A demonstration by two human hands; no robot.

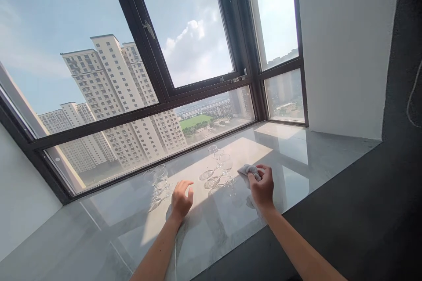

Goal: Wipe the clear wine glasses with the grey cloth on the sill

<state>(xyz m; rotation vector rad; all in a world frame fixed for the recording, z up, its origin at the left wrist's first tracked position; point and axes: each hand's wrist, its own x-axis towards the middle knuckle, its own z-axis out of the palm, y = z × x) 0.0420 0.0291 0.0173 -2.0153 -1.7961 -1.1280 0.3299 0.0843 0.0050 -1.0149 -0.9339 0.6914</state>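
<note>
My right hand (263, 186) pinches a crumpled light grey cloth (249, 171) above the glossy window sill. Its fingers are closed on the bunched fabric. To the left, my left hand (182, 199) holds nothing, its fingers loosely curved and apart, low over the sill or resting on it. Between the hands and farther back stand clear stemmed glasses (225, 162), several in a loose row. A second group of clear glasses (161, 175) is just left of my left hand, near the window. Their outlines overlap, so I cannot tell each one apart.
The sill (227, 232) is pale polished stone with sunlit patches and reflections, and its front edge runs diagonally above a dark area. Dark window frames (204, 92) with a handle (149, 29) rise behind. A white wall (343, 52) bounds the right side.
</note>
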